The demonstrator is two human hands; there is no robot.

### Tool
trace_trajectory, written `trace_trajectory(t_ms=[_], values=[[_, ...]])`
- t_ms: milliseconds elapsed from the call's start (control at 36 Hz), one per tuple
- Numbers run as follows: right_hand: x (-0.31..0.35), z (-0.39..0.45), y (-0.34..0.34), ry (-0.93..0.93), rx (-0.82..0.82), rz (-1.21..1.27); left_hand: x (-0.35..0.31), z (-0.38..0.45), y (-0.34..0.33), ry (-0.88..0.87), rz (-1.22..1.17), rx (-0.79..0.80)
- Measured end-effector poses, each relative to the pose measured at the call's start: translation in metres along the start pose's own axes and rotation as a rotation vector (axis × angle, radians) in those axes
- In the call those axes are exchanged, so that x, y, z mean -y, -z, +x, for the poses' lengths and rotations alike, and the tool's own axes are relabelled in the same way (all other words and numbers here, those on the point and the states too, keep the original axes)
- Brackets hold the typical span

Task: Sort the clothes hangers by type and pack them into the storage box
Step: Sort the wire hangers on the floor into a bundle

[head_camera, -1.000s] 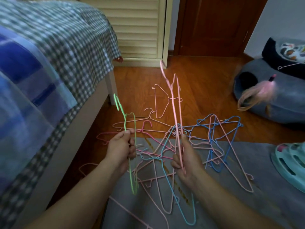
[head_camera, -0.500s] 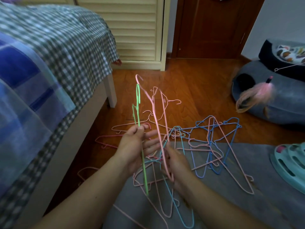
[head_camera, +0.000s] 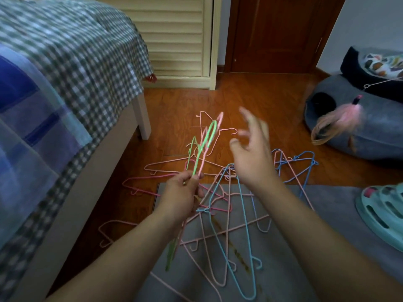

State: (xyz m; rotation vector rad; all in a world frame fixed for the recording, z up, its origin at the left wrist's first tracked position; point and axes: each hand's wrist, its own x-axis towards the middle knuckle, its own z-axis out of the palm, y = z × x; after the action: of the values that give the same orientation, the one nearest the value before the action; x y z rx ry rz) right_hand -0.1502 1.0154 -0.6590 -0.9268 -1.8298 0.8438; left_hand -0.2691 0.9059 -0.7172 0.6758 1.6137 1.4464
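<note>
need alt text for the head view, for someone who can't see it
The left hand grips a green hanger and a pink hanger together, while the right hand hangs open above a tangle of pink and blue hangers on a grey mat beside a bed.

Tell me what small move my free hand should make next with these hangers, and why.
Probably lower the right hand, open and empty, to a loose hanger in the pile on the floor. The left hand already grips a green hanger and a pink hanger together, and many pink and blue ones lie unsorted.
</note>
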Motion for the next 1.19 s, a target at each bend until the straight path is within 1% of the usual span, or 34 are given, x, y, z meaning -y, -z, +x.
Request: trace_trajectory(t_ms=[56,111,167,278,333,389,444,472,500,528,556,583,611,667,694,806,917,972,1083,1139,1194], values=[[0.012,0.01,0.011,0.201,0.174,-0.188,0.002,0.003,0.0,-0.042,0.107,-0.006],[0.014,0.018,0.019,0.308,0.327,-0.425,0.005,0.005,0.001,-0.084,0.23,0.004],[0.009,0.023,0.025,0.31,0.413,-0.523,0.007,0.006,0.003,-0.09,0.315,0.033],[-0.006,0.026,0.04,0.195,0.603,-0.568,0.002,0.006,0.016,-0.052,0.466,0.125],[-0.011,0.028,0.048,0.159,0.663,-0.584,-0.008,0.005,0.025,-0.091,0.605,0.182],[-0.012,0.028,0.053,0.164,0.657,-0.534,-0.021,0.003,0.033,-0.154,0.756,0.245],[-0.01,0.026,0.053,0.186,0.627,-0.438,-0.032,0.003,0.035,-0.206,0.923,0.257],[-0.007,0.024,0.052,0.198,0.61,-0.413,-0.035,0.004,0.035,-0.255,1.048,0.218],[-0.003,0.022,0.051,0.204,0.587,-0.392,-0.036,0.004,0.035,-0.347,1.206,0.134],[0.001,0.021,0.049,0.212,0.56,-0.39,-0.036,0.003,0.034,-0.484,1.338,0.019],[0.003,0.021,0.047,0.206,0.525,-0.394,-0.033,0.001,0.031,-0.597,1.413,-0.086],[0.005,0.021,0.046,0.196,0.488,-0.409,-0.032,-0.003,0.025,-0.684,1.408,-0.161],[0.007,0.021,0.044,0.182,0.454,-0.43,-0.033,-0.008,0.016,-0.787,1.333,-0.215],[0.014,0.02,0.04,0.153,0.411,-0.467,-0.035,-0.018,-0.004,-0.955,1.144,-0.203],[0.018,0.02,0.038,0.137,0.41,-0.47,-0.035,-0.021,-0.013,-0.978,1.064,-0.173],[0.036,0.017,0.032,0.057,0.439,-0.461,-0.034,-0.022,-0.035,-0.836,0.692,-0.078],[0.044,0.009,0.027,-0.038,0.429,-0.462,-0.03,-0.023,-0.035,-0.738,0.523,-0.09],[0.042,0.009,0.025,-0.095,0.399,-0.468,-0.03,-0.021,-0.031,-0.665,0.532,-0.082],[0.019,0.019,0.038,-0.294,0.258,-0.457,-0.036,-0.016,-0.021,-0.48,0.771,-0.023],[0.0,0.028,0.054,-0.325,0.165,-0.497,-0.041,-0.012,-0.009,-0.397,0.76,-0.049],[-0.014,0.033,0.07,-0.314,0.087,-0.57,-0.047,-0.008,0.007,-0.325,0.727,-0.113]])
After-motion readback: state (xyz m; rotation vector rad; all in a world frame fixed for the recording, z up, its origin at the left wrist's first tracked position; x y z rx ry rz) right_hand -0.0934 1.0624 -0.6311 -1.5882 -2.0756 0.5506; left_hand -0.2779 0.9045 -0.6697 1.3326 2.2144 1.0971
